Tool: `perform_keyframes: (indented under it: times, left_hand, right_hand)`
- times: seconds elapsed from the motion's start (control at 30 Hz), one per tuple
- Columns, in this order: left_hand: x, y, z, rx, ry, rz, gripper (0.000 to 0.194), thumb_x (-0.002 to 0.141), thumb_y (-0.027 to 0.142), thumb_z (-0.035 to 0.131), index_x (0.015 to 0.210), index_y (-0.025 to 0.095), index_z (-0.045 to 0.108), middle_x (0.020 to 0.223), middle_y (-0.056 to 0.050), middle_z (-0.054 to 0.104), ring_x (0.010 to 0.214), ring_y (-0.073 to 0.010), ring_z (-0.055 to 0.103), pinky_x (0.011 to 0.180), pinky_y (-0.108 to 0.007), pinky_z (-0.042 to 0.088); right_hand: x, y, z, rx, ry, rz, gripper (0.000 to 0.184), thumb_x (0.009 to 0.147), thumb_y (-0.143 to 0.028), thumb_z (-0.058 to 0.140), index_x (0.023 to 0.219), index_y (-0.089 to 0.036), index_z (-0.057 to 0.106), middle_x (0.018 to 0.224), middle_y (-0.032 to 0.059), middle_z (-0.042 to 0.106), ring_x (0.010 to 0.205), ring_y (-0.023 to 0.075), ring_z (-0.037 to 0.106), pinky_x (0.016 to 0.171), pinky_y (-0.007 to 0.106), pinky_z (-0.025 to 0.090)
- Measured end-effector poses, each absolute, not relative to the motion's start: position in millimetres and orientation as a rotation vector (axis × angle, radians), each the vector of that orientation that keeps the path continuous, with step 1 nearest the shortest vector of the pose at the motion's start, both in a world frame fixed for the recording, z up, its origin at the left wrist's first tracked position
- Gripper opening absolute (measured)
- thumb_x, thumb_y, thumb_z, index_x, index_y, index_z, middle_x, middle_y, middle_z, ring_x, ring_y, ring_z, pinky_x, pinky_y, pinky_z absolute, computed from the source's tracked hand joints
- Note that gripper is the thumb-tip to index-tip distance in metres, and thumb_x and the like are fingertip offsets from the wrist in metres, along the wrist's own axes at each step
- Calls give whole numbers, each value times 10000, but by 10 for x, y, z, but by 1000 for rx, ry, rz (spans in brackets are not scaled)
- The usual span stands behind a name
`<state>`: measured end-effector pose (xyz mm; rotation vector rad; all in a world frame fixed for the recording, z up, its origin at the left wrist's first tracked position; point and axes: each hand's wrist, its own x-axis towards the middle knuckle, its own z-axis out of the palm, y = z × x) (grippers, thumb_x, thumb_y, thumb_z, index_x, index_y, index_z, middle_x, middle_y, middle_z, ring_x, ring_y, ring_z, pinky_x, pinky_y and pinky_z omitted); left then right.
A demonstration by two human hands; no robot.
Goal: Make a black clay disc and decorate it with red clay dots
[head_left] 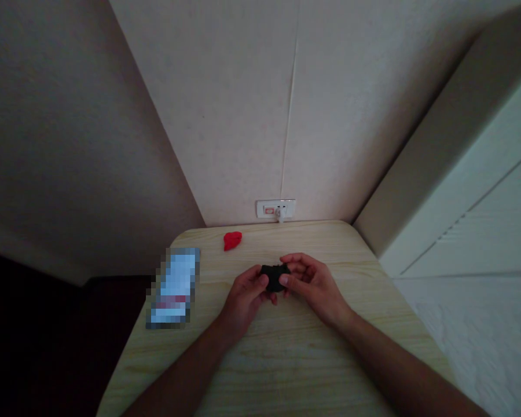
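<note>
Between my two hands is a small black object (275, 278), dark and lumpy, its kind too unclear to name. My left hand (248, 292) grips its left side, thumb on the near face and fingers behind. On the other side, my right hand (308, 282) pinches it between thumb and fingers. Both hands are over the middle of the wooden table (282, 359). Beyond them, to the left, a small crumpled red piece (232, 240) lies on the tabletop, touched by neither hand.
A blurred-out phone-like device (173, 286) lies at the table's left edge. Behind the table, a wall socket (275, 209) holds a white plug with a cable running up the wall. A pale cabinet or headboard (460, 185) stands at the right beside white bedding (481, 336).
</note>
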<state>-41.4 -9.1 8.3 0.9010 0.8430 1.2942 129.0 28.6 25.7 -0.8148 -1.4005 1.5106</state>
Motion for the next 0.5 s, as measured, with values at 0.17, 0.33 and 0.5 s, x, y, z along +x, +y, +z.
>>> perform_keyframes:
  times: [0.17,0.33,0.5]
  left_hand:
    - [-464,-93,78,1117,1001,1324,238,863,369,734,804,143,685,723,-18,637,697,-160,593,674,-280,473]
    - [-484,-143,84,1355,1085,1334,68,845,210,732,889,161,745,856,-42,669,825,-195,597,749,-295,438]
    - [-499,-177,93,1482,1018,1322,87,848,140,680,844,173,761,861,-49,665,846,-201,600,796,-313,434]
  right_hand:
    - [1351,217,280,-899,-1516,1182,297,817,-327,831,1092,-242,762,1043,70,756,801,176,728,722,287,621]
    - [1395,226,272,-835,-1929,801,506,828,-342,827,1310,-258,697,1257,117,737,1063,271,729,869,385,632]
    - [1431,282,240,-794,-2015,826,490,797,-336,854,1263,-257,725,1175,105,777,1077,284,726,949,429,597]
